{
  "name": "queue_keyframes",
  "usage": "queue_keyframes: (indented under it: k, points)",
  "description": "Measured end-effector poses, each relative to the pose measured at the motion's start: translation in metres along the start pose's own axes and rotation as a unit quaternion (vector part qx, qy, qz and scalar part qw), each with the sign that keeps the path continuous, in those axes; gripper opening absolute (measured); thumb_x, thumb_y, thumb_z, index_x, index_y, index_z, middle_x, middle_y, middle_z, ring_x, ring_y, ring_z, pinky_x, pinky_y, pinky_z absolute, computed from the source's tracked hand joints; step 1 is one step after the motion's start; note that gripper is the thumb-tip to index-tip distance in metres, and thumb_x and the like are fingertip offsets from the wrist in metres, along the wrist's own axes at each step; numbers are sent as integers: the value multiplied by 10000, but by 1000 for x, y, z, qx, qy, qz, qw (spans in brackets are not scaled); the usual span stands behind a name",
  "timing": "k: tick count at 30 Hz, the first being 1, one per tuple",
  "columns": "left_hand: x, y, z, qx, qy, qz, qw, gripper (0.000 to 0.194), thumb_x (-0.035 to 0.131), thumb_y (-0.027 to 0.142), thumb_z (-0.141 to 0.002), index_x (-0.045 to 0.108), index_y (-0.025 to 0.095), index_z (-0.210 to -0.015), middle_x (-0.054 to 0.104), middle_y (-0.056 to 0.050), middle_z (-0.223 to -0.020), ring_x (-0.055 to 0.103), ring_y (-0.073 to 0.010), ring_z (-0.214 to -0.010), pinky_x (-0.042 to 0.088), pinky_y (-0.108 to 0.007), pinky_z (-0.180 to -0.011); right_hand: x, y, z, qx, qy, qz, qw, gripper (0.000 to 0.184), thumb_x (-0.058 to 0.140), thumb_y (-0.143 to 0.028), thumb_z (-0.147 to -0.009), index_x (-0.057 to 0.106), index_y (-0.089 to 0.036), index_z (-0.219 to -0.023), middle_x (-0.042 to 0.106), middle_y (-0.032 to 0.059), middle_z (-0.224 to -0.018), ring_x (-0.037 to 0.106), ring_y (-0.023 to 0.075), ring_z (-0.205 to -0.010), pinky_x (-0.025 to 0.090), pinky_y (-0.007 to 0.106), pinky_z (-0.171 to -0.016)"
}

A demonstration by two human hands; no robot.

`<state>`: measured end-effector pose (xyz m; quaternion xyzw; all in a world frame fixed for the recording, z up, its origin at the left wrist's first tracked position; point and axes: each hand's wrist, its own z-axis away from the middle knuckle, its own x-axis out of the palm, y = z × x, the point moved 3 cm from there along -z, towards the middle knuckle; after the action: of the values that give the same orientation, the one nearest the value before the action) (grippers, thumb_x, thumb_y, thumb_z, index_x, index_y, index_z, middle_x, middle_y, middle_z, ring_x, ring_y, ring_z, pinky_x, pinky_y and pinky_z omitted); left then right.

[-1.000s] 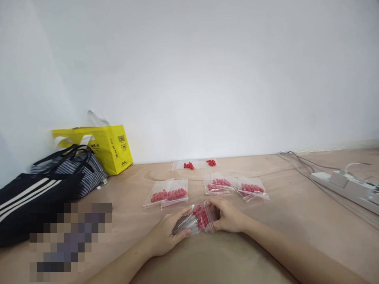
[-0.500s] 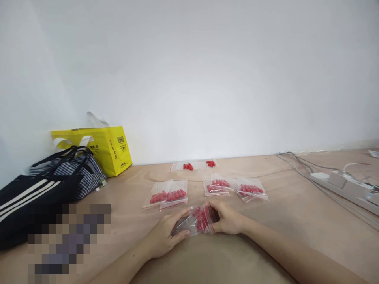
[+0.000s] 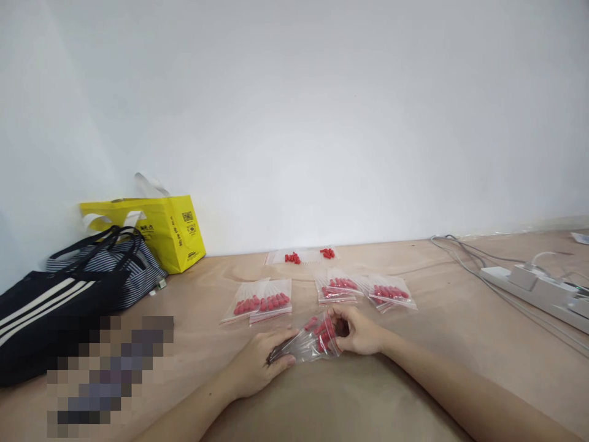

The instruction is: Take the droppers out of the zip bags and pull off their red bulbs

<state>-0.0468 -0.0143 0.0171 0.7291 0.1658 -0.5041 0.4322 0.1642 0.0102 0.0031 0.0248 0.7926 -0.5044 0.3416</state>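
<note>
Wall (image 3: pixel 322 123): plain and pale, behind a wood-toned table (image 3: pixel 460 380).
Clear zip bag (image 3: pixel 317 341): near front centre, between two hands, holding red-ended stems (image 3: pixel 324 341); whether it touches the table cannot be told.
Left hand (image 3: pixel 257 359): gripping the bag's stem end, thumb in front.
Right hand (image 3: pixel 365 331): pinching the zip edge between thumb and fingers.
Hidden: some fingers of each hand; the stems' plain ends, inside the left hand.
Hard to make out: how many stems, through glare and creases.
Pixelated patch (image 3: pixel 108 374): masks something at near left.
Cut off: forearms (image 3: pixel 216 390) at the bottom, a black bag with white stripes (image 3: pixel 37 319) at left, a white power strip (image 3: pixel 547 294) at right.
Just beyond the hands: overlapping filled bags, one group left (image 3: pixel 275 302), another right (image 3: pixel 392 292).
Against the wall: more filled bags (image 3: pixel 313 256).
Far left: yellow bag (image 3: pixel 181 236) partly behind a striped bag (image 3: pixel 142 276).
Far right: grey cables (image 3: pixel 464 255) beside the strip.
</note>
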Motion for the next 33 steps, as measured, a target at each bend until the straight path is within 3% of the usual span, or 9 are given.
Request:
queue_keyframes:
  k: [5,9,12,18,24,28,33]
  points:
    - [0,-2,0,-5,1,2,1000,425,500,380,-774,486,262,-1182,493,-34,-1243,458,-220,-1127,353,-382,-950,-4,-12,3,-39,-46,-25,998,450,713,-241,-529,584,-237,-960,614,-6,-889,559,187,-828,447,299,-736]
    - [1,-2,0,-1,2,-4,1000,431,498,384,-774,483,257,-1186,498,-34,-1238,459,-217,-1125,352,-380,-951,4,-11,3,-11,-70,-108,992,431,662,-190,-576,559,-224,-993,610,-16,-790,575,155,-711,467,266,-637]
    - [0,-1,-1,3,6,-4,1000,424,496,382,-777,483,265,-1184,504,-30,-1233,466,-213,-1119,356,-376,-947,7,-6,1,3,-47,-132,990,368,623,-129,-571,556,-204,-925,591,-19,-764,560,131,-668,459,241,-606]
    - [-1,1,-2,2,-4,-13,1000,428,484,395,-782,481,255,-1187,501,-34,-1236,469,-209,-1118,363,-359,-945,-3,5,1,32,-39,-193,980,263,593,-119,-567,481,-184,-796,508,-54,-650,501,93,-597,414,206,-543]
    - [-2,-3,0,9,9,-3,1000,404,483,395,-787,493,272,-1172,525,-15,-1212,482,-203,-1103,373,-353,-938,-11,-3,4,-13,-105,-120,987,259,639,-188,-576,518,-183,-805,531,-42,-701,496,102,-631,414,231,-597]
    - [-2,-6,0,6,12,-7,1000,397,484,389,-786,505,265,-1163,532,-20,-1205,478,-205,-1107,368,-353,-944,-10,-9,6,-27,-107,-75,991,313,630,-150,-562,527,-196,-853,542,-45,-731,502,107,-648,417,221,-594]
    - [-4,-8,1,4,11,-6,1000,406,471,403,-793,491,268,-1175,522,-18,-1215,476,-205,-1111,367,-359,-948,-12,1,4,-23,-76,-79,994,272,563,-75,-540,541,-182,-789,557,-42,-742,513,112,-673,412,217,-602]
